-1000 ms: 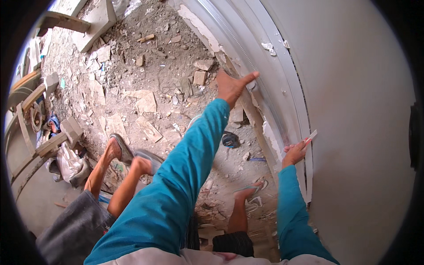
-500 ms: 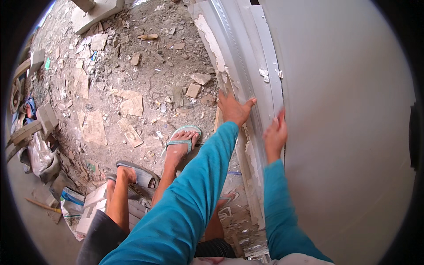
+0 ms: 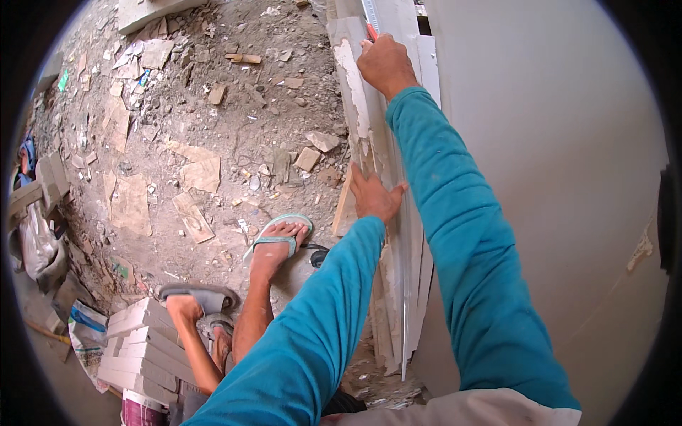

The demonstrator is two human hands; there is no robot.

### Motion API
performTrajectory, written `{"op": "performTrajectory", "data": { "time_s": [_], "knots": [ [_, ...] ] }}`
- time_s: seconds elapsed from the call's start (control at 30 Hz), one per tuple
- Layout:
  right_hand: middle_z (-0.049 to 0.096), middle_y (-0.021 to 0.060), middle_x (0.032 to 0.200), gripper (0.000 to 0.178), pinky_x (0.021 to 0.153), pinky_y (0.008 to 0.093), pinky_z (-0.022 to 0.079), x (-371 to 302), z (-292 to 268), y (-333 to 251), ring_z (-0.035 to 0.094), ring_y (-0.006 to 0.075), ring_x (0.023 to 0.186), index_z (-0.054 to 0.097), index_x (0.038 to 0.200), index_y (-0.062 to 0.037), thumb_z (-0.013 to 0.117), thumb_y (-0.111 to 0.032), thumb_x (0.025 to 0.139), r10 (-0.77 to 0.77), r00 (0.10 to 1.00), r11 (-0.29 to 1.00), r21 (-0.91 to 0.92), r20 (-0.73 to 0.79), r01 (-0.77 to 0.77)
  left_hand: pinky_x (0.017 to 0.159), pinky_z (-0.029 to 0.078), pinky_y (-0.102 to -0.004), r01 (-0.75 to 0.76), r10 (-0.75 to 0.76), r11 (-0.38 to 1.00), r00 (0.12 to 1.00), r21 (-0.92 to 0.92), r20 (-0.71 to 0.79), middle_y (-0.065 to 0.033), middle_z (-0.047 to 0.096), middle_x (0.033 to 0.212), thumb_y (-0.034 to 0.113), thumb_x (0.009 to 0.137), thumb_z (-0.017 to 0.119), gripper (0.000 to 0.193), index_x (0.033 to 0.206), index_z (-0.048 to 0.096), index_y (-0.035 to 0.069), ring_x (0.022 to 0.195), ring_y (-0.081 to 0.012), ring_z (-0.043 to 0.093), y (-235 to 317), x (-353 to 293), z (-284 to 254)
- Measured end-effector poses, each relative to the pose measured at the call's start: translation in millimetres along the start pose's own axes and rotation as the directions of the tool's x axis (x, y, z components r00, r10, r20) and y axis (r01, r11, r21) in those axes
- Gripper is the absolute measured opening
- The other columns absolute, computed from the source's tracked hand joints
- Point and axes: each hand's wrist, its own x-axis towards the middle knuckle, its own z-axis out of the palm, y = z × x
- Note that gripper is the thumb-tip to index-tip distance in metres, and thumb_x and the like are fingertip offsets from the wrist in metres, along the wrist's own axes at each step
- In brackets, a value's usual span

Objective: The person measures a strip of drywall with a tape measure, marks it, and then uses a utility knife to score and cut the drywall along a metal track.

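Note:
A long pale metal strip (image 3: 406,291) with a perforated edge lies along narrow, chipped boards (image 3: 360,117). Over the middle of it rests my left hand (image 3: 376,197), fingers spread on the boards and thumb stretched across the strip. Farther up, my right hand (image 3: 387,65) is closed round a small red-orange tool (image 3: 371,32), its end showing beside the strip's perforated part. My fist hides most of this tool, so its kind is unclear. My right forearm passes over the boards' right side.
A large smooth grey panel (image 3: 547,177) fills the right. Rubble and torn cardboard (image 3: 202,174) litter the ground. A foot in a teal flip-flop (image 3: 277,238) and another person's foot in a grey sandal (image 3: 202,298) are at lower left, by stacked pale blocks (image 3: 145,348) and a bucket (image 3: 138,408).
My right hand has moved from beside the strip, near my left hand, up to its far part. My left hand stays on the boards; the view has shifted slightly.

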Motion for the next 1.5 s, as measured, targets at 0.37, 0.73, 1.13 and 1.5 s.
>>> {"op": "performTrajectory", "data": {
  "time_s": [0.37,0.73,1.13,1.5],
  "knots": [
    [0.072,0.0253,0.122,0.038,0.101,0.0471,0.055,-6,1,-4,0.071,0.0420,0.114,0.065,0.121,0.0059,0.062,-0.019,0.093,0.041,0.999,0.992,-0.120,0.004,-0.041,0.120,0.037,-0.0518,-0.042,0.042,0.999,0.999,-0.023,-0.008,-0.0259,0.012,0.170,0.041,0.084,0.084,0.076,0.137,0.058,-0.008,0.155,-0.0448,0.017,-7,-3,6],
    [0.072,0.0259,0.118,0.035,0.097,0.0492,0.057,-129,-3,56,0.071,0.0437,0.112,0.061,0.121,0.0042,0.063,-0.019,0.095,0.231,0.951,0.969,-0.140,0.207,-0.205,0.120,0.037,-0.0521,-0.084,0.082,0.995,0.996,-0.057,-0.037,-0.0285,0.014,0.168,0.033,0.086,0.080,0.065,0.136,0.059,-0.002,0.151,-0.0482,0.023,-14,3,11],
    [0.072,0.0310,0.106,0.035,0.087,0.0543,0.056,-220,-1,106,0.071,0.0475,0.100,0.061,0.112,0.0046,0.055,-0.029,0.104,0.250,0.947,0.964,0.034,0.200,-0.262,0.121,0.034,-0.0531,-0.262,0.266,0.958,0.964,0.115,-0.020,-0.0329,0.016,0.166,0.045,0.084,0.080,0.079,0.140,0.056,-0.004,0.147,-0.0549,0.025,-35,18,20],
    [0.065,0.0114,0.066,0.040,0.039,0.0330,0.041,-315,75,195,0.055,0.0166,0.042,0.058,0.099,0.0021,0.051,-0.037,0.108,0.647,0.759,0.361,0.844,0.080,-0.396,0.121,0.032,-0.0553,-0.211,0.220,0.956,0.975,0.204,-0.022,-0.0388,0.022,0.161,0.065,0.082,0.077,0.101,0.135,0.054,-0.018,0.148,-0.0548,0.025,-25,7,9]
  ]
}}
